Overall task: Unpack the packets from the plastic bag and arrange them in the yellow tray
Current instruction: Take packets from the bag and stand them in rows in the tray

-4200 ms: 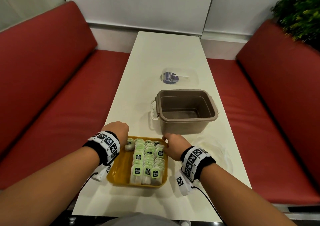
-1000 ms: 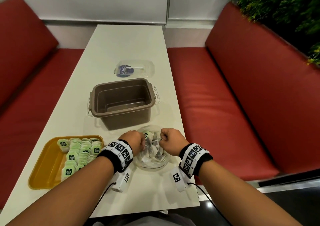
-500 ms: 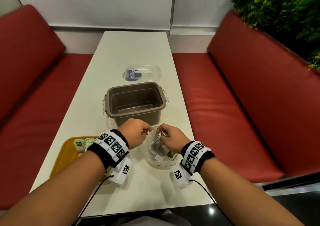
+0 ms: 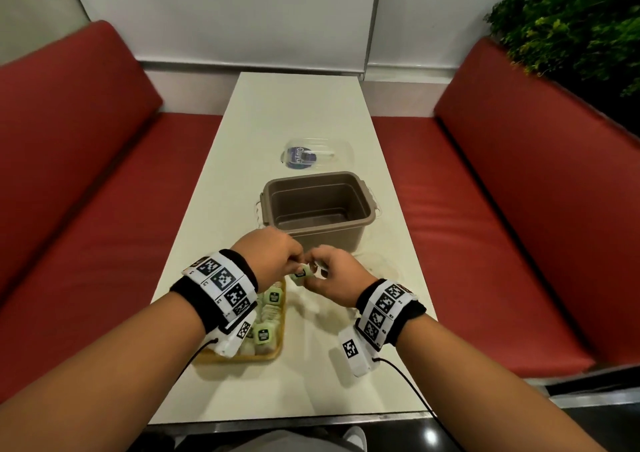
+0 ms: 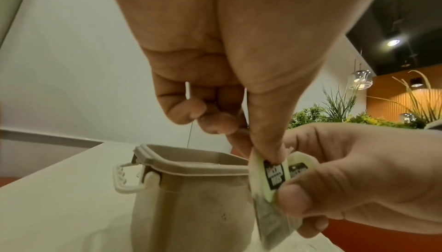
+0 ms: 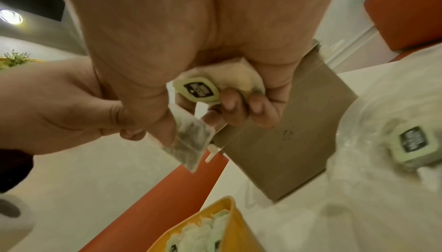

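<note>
Both hands meet above the table, just past the far right corner of the yellow tray, which holds rows of green-tagged packets. My left hand pinches one packet by its top between thumb and finger. My right hand grips a small bunch of packets, fingers curled round them. The two hands touch at the packets. The clear plastic bag lies on the table to the right with a packet still inside; in the head view the plastic bag is faint.
A brown open tub stands right behind the hands, its clear lid farther back. Red bench seats flank the narrow white table. A plant sits at the far right.
Both hands have come out of the bag's mouth and moved left toward the tray, carrying packets. The bag stays on the table to the right.
</note>
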`<state>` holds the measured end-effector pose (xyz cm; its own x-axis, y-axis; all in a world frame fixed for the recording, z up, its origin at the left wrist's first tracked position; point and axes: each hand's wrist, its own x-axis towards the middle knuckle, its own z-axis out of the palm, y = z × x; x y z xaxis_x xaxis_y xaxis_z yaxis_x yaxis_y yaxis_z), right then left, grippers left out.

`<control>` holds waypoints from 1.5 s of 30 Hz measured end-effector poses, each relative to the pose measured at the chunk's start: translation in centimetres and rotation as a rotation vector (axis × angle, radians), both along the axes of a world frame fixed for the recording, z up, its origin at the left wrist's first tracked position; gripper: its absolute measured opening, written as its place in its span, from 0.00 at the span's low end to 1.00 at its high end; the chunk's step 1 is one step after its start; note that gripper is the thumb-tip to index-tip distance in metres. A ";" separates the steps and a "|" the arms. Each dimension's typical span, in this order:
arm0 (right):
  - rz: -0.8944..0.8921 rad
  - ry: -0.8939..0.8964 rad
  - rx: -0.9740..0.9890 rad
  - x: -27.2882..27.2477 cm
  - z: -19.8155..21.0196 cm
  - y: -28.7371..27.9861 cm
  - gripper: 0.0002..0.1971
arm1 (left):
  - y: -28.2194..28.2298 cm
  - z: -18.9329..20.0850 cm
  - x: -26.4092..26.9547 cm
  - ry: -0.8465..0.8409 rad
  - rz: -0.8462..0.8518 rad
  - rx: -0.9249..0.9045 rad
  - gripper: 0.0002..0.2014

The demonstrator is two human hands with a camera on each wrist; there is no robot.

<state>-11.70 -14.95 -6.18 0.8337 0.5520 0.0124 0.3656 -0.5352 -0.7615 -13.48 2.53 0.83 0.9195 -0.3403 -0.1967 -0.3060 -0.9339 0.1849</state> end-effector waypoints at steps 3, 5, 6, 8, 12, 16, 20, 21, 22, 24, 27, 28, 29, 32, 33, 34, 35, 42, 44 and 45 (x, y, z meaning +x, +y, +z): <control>0.010 -0.027 0.012 -0.2 0.1 2.3 0.09 | 1.9 0.7 -0.6 -0.059 0.004 -0.021 0.07; 0.013 -0.017 0.021 -0.3 0.4 3.7 0.13 | 3.2 0.9 -0.9 -0.072 0.017 -0.030 0.07; 0.017 -0.020 0.013 -0.3 0.6 4.3 0.15 | 3.9 1.0 -1.1 -0.069 0.031 -0.037 0.07; 0.026 -0.006 0.000 -0.6 0.7 5.7 0.11 | 5.4 1.0 -1.3 -0.050 0.053 -0.041 0.06; -0.031 0.077 0.015 -1.0 0.5 7.9 0.10 | 9.0 1.1 -1.2 -0.035 0.107 0.024 0.07; -0.081 0.152 0.039 -1.1 0.2 9.2 0.06 | 12.3 0.2 -0.9 0.049 0.205 0.186 0.05; -0.082 0.193 0.048 -1.1 -0.2 10.0 0.05 | 13.8 -2.9 -0.7 0.239 0.244 0.286 0.05; -0.078 0.200 0.044 -1.1 -0.3 10.1 0.04 | 14.0 -3.8 -0.6 0.270 0.247 0.295 0.05; -0.077 0.205 0.039 -1.0 -0.4 10.2 0.03 | 14.1 -4.6 -0.5 0.289 0.251 0.294 0.06; -0.079 0.183 0.018 -0.8 -0.6 10.2 0.03 | 14.3 -5.9 -0.2 0.293 0.276 0.276 0.06; -0.077 0.124 -0.016 -0.6 -0.7 10.1 0.04 | 14.2 -7.0 0.3 0.237 0.327 0.263 0.05; -0.074 0.111 -0.022 -0.6 -0.8 10.1 0.04 | 14.1 -7.3 0.5 0.221 0.338 0.261 0.05; -0.071 0.098 -0.030 -0.5 -0.9 10.0 0.04 | 14.0 -7.5 0.7 0.207 0.345 0.262 0.05; -0.079 0.067 -0.055 0.0 -1.4 10.0 0.05 | 13.7 -8.0 0.8 0.182 0.347 0.275 0.05; -0.088 0.073 -0.049 0.2 -1.6 10.0 0.05 | 13.7 -8.1 0.9 0.181 0.343 0.277 0.05; -0.095 0.087 -0.040 0.3 -1.7 10.1 0.06 | 13.8 -8.2 0.9 0.181 0.339 0.276 0.05; -0.099 0.101 -0.030 0.4 -1.7 10.2 0.07 | 13.8 -8.2 1.0 0.180 0.333 0.272 0.05; -0.119 0.117 -0.037 0.6 -1.6 11.3 0.06 | 14.1 -5.1 1.1 0.028 0.147 -0.037 0.17; -0.110 0.119 -0.028 0.6 -1.5 11.6 0.04 | 13.5 -3.7 0.7 -0.024 0.090 -0.146 0.16; -0.107 0.120 -0.022 0.5 -1.4 11.8 0.03 | 13.2 -3.2 0.6 -0.026 0.060 -0.161 0.15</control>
